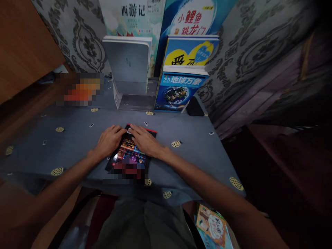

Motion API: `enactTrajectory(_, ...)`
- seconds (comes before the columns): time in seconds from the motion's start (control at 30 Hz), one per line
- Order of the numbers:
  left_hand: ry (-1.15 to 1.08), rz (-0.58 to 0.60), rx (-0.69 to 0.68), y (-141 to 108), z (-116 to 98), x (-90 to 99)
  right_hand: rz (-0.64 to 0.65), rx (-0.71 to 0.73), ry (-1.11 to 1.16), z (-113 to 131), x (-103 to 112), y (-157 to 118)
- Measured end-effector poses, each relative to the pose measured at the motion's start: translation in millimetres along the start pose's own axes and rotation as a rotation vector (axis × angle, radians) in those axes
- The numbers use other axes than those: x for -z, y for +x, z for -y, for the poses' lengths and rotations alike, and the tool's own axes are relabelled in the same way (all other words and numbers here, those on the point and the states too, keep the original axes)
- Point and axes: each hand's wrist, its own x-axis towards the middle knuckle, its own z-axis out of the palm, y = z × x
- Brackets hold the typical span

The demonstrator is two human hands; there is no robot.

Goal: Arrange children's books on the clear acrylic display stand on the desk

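A dark book or booklet (123, 154) with rows of small colourful pictures and a red strip along its far edge lies flat on the cloth-covered table (77, 141). My left hand (110, 140) rests at its far left edge, fingers stretched out and fingertips touching the cover. Lying flat across the upper right of the cover is my right hand (145, 139), its fingers extended. Between the fingertips of both hands shows a small pale patch (129, 130), too small to make out. The near end of the book is blurred by pixelation.
Ahead, a clear stand (118, 100) holds a grey-backed book (127, 65); to its right stand blue books (176, 91). A flat black object (195, 106) lies beside them. Wooden furniture (23, 45) borders the left. More books (212, 226) sit below the table at right.
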Motion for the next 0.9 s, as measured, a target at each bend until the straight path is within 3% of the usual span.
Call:
enactTrajectory(0.13,0.085,0.029,-0.010,-1,-3,2.1,-0.017,-0.045,0.041,-10,2,-12)
enactTrajectory(0.37,0.090,0.049,0.006,0,-2,3.5,-0.062,-0.151,0.089,-38,15,-58)
enactTrajectory(0.57,-0.012,0.058,-0.063,-29,-33,14.8,-0.119,-0.192,-0.013,-24,22,-85)
enactTrajectory(0.7,-0.113,0.088,-0.153,-57,-57,9.2,-0.110,-0.143,-0.023,-14,23,-93)
enactTrajectory(0.9,-0.094,0.102,-0.119,-48,-58,-1.8,-0.083,-0.160,-0.007,-17,21,-81)
